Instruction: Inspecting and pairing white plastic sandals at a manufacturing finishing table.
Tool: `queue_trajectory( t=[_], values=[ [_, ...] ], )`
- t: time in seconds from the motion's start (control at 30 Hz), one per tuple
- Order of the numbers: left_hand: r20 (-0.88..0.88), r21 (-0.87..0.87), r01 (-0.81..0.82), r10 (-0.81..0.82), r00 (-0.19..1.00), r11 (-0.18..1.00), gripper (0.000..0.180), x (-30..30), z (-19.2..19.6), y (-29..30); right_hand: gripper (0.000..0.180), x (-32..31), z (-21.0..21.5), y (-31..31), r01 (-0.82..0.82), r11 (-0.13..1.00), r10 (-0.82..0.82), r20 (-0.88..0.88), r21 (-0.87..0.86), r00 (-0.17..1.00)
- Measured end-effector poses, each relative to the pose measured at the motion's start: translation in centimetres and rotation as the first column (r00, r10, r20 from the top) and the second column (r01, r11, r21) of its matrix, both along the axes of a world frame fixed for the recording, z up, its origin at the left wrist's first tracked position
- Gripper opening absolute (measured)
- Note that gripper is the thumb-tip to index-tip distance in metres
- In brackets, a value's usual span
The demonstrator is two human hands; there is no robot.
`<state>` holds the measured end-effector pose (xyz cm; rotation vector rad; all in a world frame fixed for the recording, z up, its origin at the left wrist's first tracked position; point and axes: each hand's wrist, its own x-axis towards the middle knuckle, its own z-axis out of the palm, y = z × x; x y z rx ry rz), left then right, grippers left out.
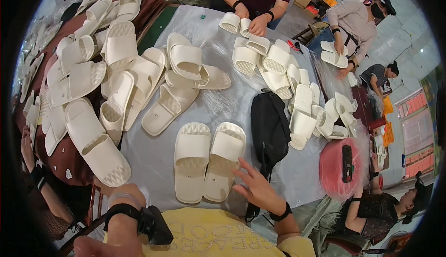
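A pair of cream slide slippers (209, 161) lies side by side, soles down, on the grey plastic-covered table (153, 164) right in front of me. My right hand (257, 188) hovers flat at the pair's right edge, fingers spread, holding nothing; its fingertips reach the right slipper's side. My left hand (126, 192) is at the table's near edge, left of the pair. Only its wrist, with a black strap and a small black device, shows clearly; the fingers are hidden.
A black bag (269, 127) lies right of the pair. Heaps of cream slippers (116, 71) cover the left and far side, more slippers (306, 113) on the right. A pink round cushion (334, 168) carries a black device. Other people work across and to the right.
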<state>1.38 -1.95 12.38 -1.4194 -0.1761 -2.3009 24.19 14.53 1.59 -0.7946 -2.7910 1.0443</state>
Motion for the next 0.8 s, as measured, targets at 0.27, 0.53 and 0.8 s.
queue_trajectory(
  t=[0.27,0.53,0.8],
  values=[
    [0.069,0.141,0.099,-0.109,0.992,0.985,0.021,-0.5,2.4,3.8,0.042,-0.5,0.8,0.9,-0.03,0.988,0.046,-0.106,0.154,0.993],
    [0.372,-0.439,0.436,-0.283,0.884,0.786,0.025,-1.2,-1.5,0.9,0.023,-4.2,3.4,6.5,-0.107,0.948,0.164,-0.172,0.3,0.971],
    [-0.079,-0.962,-0.175,-0.4,0.913,-0.209,0.022,-0.7,-10.6,5.7,0.022,-11.5,-5.5,12.6,-0.3,0.729,0.292,0.117,0.615,0.949]
  ],
)
